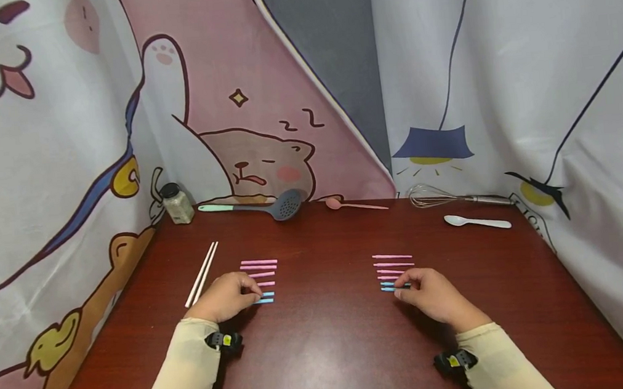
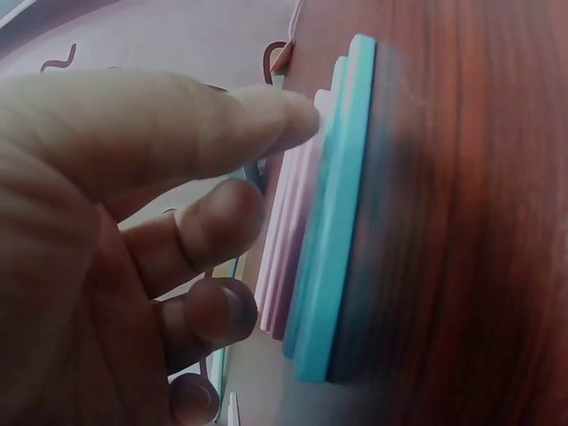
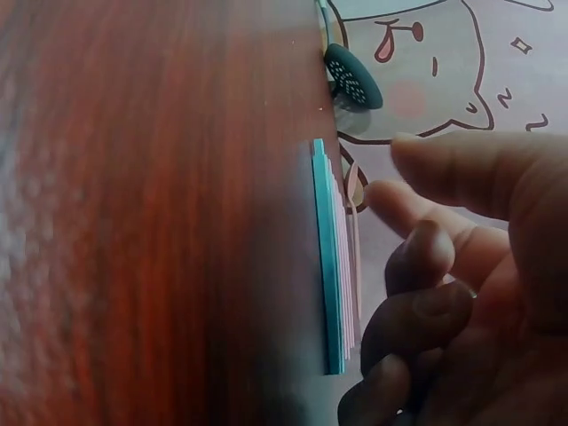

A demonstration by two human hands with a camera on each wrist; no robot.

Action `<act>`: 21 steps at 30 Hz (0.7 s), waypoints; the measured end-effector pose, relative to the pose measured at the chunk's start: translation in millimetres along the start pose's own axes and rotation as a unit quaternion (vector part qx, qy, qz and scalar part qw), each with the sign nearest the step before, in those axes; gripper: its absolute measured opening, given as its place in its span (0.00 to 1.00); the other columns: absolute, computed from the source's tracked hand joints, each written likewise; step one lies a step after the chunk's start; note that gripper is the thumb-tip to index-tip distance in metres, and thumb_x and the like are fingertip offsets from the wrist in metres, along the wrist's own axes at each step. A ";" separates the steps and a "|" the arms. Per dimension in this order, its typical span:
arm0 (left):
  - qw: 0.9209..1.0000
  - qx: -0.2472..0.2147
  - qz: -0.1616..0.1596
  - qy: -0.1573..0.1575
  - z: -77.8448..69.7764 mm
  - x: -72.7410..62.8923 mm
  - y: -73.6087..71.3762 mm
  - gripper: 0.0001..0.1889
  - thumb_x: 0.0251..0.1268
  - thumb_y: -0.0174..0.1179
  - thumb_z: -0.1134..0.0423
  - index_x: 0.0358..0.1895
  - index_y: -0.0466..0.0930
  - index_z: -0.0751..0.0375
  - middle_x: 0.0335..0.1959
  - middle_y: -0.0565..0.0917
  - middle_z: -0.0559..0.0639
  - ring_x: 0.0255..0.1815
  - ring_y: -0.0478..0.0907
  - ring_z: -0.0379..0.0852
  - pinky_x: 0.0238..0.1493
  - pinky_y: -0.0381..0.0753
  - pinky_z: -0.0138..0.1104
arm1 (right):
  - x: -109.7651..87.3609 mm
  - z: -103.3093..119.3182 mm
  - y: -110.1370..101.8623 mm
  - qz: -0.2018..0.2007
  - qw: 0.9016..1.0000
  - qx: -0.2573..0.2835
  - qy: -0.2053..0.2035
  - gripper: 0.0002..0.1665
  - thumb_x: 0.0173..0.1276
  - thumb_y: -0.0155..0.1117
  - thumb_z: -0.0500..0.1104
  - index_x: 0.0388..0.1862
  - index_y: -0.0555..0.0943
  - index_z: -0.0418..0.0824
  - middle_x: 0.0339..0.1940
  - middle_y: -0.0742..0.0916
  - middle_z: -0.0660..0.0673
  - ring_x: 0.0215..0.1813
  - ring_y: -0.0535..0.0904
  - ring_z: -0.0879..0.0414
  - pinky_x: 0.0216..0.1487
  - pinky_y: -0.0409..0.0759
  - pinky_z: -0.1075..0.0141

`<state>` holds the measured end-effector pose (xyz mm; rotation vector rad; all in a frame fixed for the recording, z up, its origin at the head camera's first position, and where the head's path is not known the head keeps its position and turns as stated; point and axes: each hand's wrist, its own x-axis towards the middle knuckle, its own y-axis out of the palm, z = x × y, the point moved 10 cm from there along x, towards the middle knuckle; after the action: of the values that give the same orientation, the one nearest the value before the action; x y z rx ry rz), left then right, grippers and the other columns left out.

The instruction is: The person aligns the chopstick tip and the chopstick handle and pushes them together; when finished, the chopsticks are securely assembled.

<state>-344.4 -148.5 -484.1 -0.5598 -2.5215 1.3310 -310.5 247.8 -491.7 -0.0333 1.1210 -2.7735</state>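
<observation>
Two rows of short sticks lie on the table. On the left are pink sticks (image 1: 259, 262) with blue sticks (image 1: 267, 301) at the near end. My left hand (image 1: 226, 296) is over their left ends, fingers loosely bent. In the left wrist view its thumb overlaps a pink stick beside the front blue stick (image 2: 335, 231); whether it touches is unclear. The right row has pink sticks (image 1: 391, 256) and blue sticks (image 1: 387, 290) with narrow tips. My right hand (image 1: 431, 295) covers their right ends. The right wrist view shows its thumb and fingers apart from the blue stick (image 3: 325, 248).
White chopsticks (image 1: 202, 274) lie left of the left hand. Along the back are a black-lidded jar (image 1: 178, 205), a skimmer (image 1: 285, 206), a pink spoon (image 1: 334, 203) and a whisk (image 1: 439, 197). A white spoon (image 1: 477, 222) lies at the right. Printed cloth surrounds the table (image 1: 325, 354).
</observation>
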 end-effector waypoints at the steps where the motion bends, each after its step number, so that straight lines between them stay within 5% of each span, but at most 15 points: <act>1: 1.000 0.003 0.000 0.001 -0.6 0.0 0.0 0.05 0.63 0.71 0.65 0.32 0.91 0.48 0.35 0.88 0.38 0.38 0.80 0.37 0.43 0.79 0.38 | 0.0 -1.0 0.9 0.003 1.000 -0.004 0.003 0.07 0.66 0.75 0.40 0.42 0.88 0.42 0.21 0.75 0.51 0.23 0.69 0.59 0.24 0.68 0.66; 14: 1.000 0.008 0.013 0.002 -1.3 0.1 6.6 0.06 0.63 0.71 0.64 0.30 0.90 0.46 0.31 0.86 0.34 0.33 0.76 0.35 0.41 0.76 0.38 | -0.3 -6.5 4.6 0.012 0.999 -0.027 0.018 0.08 0.67 0.75 0.40 0.43 0.86 0.41 0.20 0.76 0.51 0.21 0.70 0.59 0.23 0.69 0.66; 21: 0.999 0.033 0.023 -0.027 2.0 -0.6 9.1 0.10 0.62 0.72 0.64 0.27 0.85 0.42 0.23 0.79 0.34 0.28 0.73 0.37 0.39 0.72 0.40 | -3.2 -7.9 6.7 0.020 0.999 -0.023 0.026 0.09 0.65 0.75 0.38 0.43 0.86 0.40 0.20 0.76 0.50 0.23 0.70 0.56 0.24 0.68 0.65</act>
<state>-342.6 -145.6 -492.8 -0.5778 -2.5097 1.4593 -307.1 249.0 -502.0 0.0554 1.1842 -2.7277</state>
